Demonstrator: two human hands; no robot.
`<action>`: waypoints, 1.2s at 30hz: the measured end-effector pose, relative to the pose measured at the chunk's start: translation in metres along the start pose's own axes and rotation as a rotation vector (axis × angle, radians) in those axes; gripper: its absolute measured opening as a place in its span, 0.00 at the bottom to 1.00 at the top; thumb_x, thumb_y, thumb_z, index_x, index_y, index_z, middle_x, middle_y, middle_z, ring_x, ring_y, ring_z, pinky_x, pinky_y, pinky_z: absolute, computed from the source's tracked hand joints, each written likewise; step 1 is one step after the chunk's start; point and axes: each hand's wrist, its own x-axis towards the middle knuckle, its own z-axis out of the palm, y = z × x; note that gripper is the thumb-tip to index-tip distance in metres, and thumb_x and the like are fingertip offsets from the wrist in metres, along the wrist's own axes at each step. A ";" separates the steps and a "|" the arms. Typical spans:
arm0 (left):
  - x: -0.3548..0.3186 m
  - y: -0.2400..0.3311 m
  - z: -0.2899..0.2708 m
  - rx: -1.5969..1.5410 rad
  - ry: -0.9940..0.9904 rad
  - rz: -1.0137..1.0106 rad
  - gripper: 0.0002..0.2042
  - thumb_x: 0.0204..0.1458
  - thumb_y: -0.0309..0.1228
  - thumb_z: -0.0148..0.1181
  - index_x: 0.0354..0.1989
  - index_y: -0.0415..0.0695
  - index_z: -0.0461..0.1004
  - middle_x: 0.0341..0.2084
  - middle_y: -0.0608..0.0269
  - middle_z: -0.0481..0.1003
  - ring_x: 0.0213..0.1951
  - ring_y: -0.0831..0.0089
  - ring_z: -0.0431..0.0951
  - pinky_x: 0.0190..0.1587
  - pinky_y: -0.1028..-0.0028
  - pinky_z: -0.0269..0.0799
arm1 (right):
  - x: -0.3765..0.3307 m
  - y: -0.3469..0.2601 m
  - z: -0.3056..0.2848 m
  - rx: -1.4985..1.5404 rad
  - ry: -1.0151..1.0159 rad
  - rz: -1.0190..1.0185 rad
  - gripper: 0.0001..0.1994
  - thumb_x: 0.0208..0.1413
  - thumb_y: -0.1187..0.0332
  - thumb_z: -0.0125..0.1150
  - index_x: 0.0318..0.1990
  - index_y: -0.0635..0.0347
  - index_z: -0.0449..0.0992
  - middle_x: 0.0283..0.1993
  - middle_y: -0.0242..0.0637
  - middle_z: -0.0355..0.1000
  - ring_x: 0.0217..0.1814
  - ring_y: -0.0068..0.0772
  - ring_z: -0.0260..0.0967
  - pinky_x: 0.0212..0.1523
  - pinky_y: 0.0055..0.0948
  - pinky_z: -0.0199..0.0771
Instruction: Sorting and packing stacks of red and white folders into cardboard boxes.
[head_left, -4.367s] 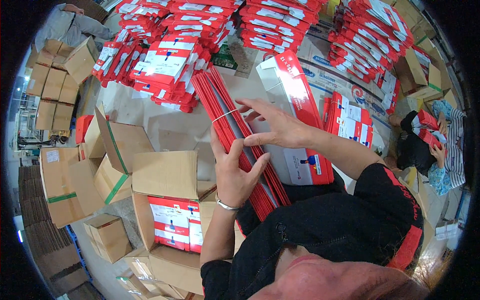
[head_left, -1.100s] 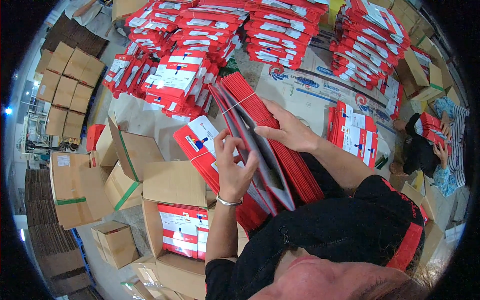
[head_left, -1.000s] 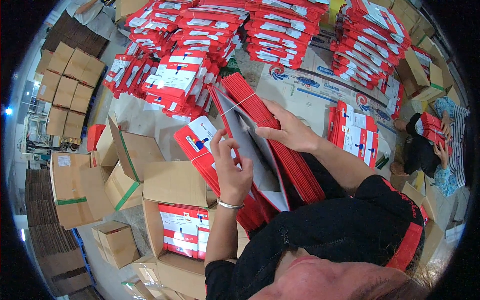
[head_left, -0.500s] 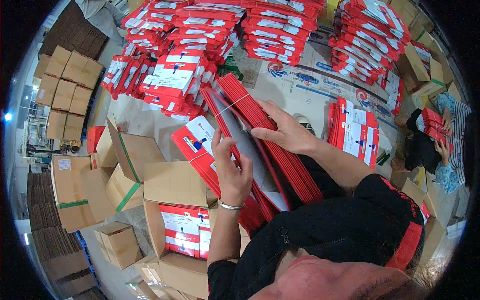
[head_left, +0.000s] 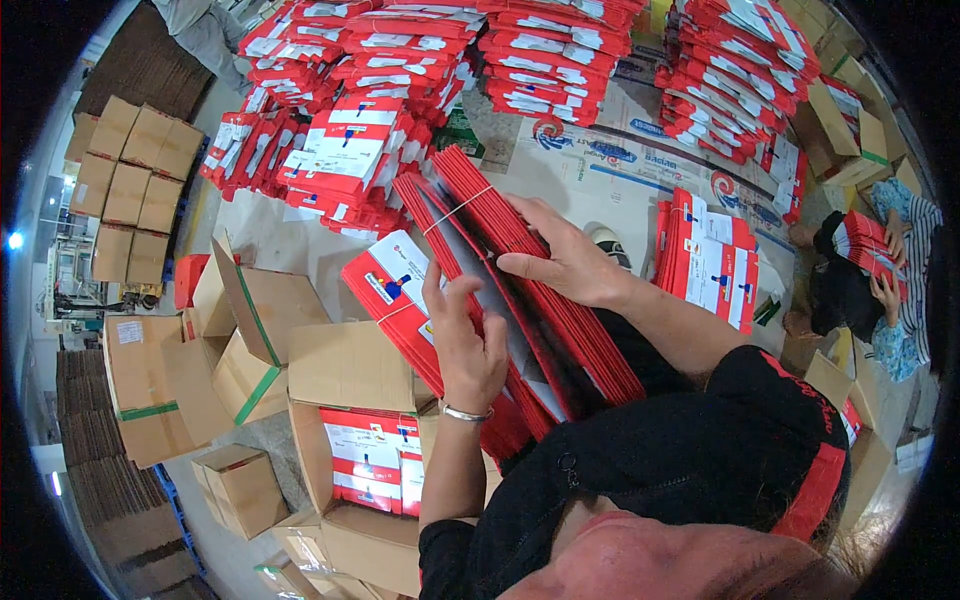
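Observation:
A thick bundle of red flat folders [head_left: 545, 270], with a thin band round it, stands on edge against my body and is parted down its length. Grey and white faces show in the gap. My right hand [head_left: 565, 260] grips the right-hand part, its thumb across the top edges and its fingers over the far side. My left hand [head_left: 463, 335] is at the left-hand part, fingers apart and loosely bent, index finger raised. Beside it, partly behind the left hand, lies another banded bundle [head_left: 388, 285] with a white and red printed face.
Tall stacks of red folders [head_left: 555, 60] stand ahead, with another bundle [head_left: 705, 260] right of me. An open carton [head_left: 350, 365] holding folders sits at lower left, near other cartons [head_left: 240, 490]. A co-worker [head_left: 885, 250] at far right holds a red bundle.
Within the parted bundle, a folder has tipped leftward, and a dark gap now shows on its right. Both hands have barely moved.

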 end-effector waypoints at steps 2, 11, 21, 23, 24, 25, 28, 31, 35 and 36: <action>0.004 0.009 -0.006 0.012 -0.095 -0.050 0.14 0.45 0.31 0.63 0.36 0.40 0.66 0.50 0.36 0.62 0.55 0.39 0.65 0.50 0.56 0.67 | -0.001 0.001 0.001 -0.025 -0.005 -0.007 0.39 0.56 0.49 0.58 0.67 0.66 0.52 0.64 0.52 0.57 0.67 0.46 0.55 0.66 0.37 0.54; -0.003 -0.009 -0.002 -0.003 -0.161 -0.081 0.14 0.44 0.30 0.64 0.35 0.40 0.66 0.50 0.35 0.61 0.58 0.36 0.61 0.55 0.54 0.63 | 0.000 0.001 0.003 0.005 0.006 -0.006 0.40 0.56 0.46 0.58 0.68 0.62 0.52 0.65 0.49 0.57 0.68 0.44 0.55 0.66 0.37 0.54; 0.004 0.008 -0.004 0.097 -0.170 -0.014 0.17 0.44 0.33 0.68 0.37 0.42 0.67 0.58 0.33 0.54 0.57 0.37 0.65 0.54 0.56 0.66 | 0.002 0.006 0.008 -0.015 0.027 -0.048 0.40 0.55 0.45 0.58 0.68 0.60 0.52 0.64 0.49 0.57 0.67 0.44 0.55 0.66 0.38 0.55; 0.003 0.002 -0.007 0.077 -0.177 -0.011 0.16 0.44 0.32 0.67 0.37 0.42 0.67 0.58 0.33 0.54 0.57 0.37 0.64 0.54 0.56 0.66 | 0.002 0.007 0.006 -0.010 0.037 -0.031 0.40 0.55 0.45 0.58 0.68 0.60 0.52 0.64 0.49 0.57 0.67 0.44 0.55 0.66 0.38 0.55; 0.002 -0.001 -0.007 0.059 -0.179 -0.011 0.15 0.45 0.32 0.66 0.37 0.42 0.67 0.58 0.32 0.54 0.58 0.37 0.63 0.55 0.56 0.66 | 0.002 0.006 0.007 -0.005 0.041 -0.019 0.40 0.55 0.45 0.58 0.68 0.59 0.52 0.64 0.49 0.58 0.67 0.44 0.55 0.66 0.38 0.55; -0.002 -0.004 -0.005 0.062 -0.178 -0.012 0.15 0.45 0.32 0.66 0.37 0.42 0.67 0.58 0.32 0.54 0.58 0.37 0.63 0.55 0.56 0.66 | 0.002 0.005 0.007 -0.002 0.039 -0.020 0.40 0.55 0.45 0.58 0.68 0.59 0.52 0.64 0.49 0.58 0.67 0.44 0.55 0.66 0.38 0.55; -0.007 -0.007 0.002 -0.304 -0.003 -0.178 0.14 0.45 0.30 0.65 0.37 0.42 0.67 0.59 0.31 0.53 0.59 0.37 0.62 0.55 0.56 0.65 | 0.001 0.002 0.007 0.016 0.033 -0.021 0.39 0.56 0.46 0.58 0.68 0.59 0.52 0.64 0.48 0.58 0.67 0.44 0.55 0.66 0.38 0.55; -0.001 0.006 -0.002 0.124 -0.147 -0.003 0.15 0.45 0.31 0.66 0.37 0.42 0.67 0.60 0.30 0.52 0.59 0.37 0.63 0.55 0.56 0.65 | 0.002 0.003 0.007 0.001 0.027 -0.046 0.38 0.57 0.46 0.57 0.68 0.59 0.52 0.65 0.47 0.57 0.67 0.43 0.55 0.65 0.38 0.56; 0.000 0.018 -0.004 0.080 -0.151 -0.102 0.16 0.44 0.33 0.68 0.35 0.43 0.67 0.53 0.35 0.58 0.60 0.40 0.60 0.58 0.54 0.60 | 0.001 0.004 0.009 0.042 0.027 -0.041 0.37 0.57 0.48 0.57 0.68 0.58 0.52 0.65 0.46 0.57 0.67 0.41 0.56 0.64 0.38 0.57; 0.000 0.016 -0.003 0.040 -0.156 -0.137 0.17 0.43 0.34 0.69 0.33 0.42 0.66 0.46 0.41 0.65 0.62 0.42 0.56 0.61 0.53 0.55 | 0.001 0.004 0.009 0.039 0.025 -0.016 0.37 0.57 0.49 0.58 0.68 0.58 0.52 0.65 0.46 0.57 0.67 0.41 0.56 0.64 0.38 0.57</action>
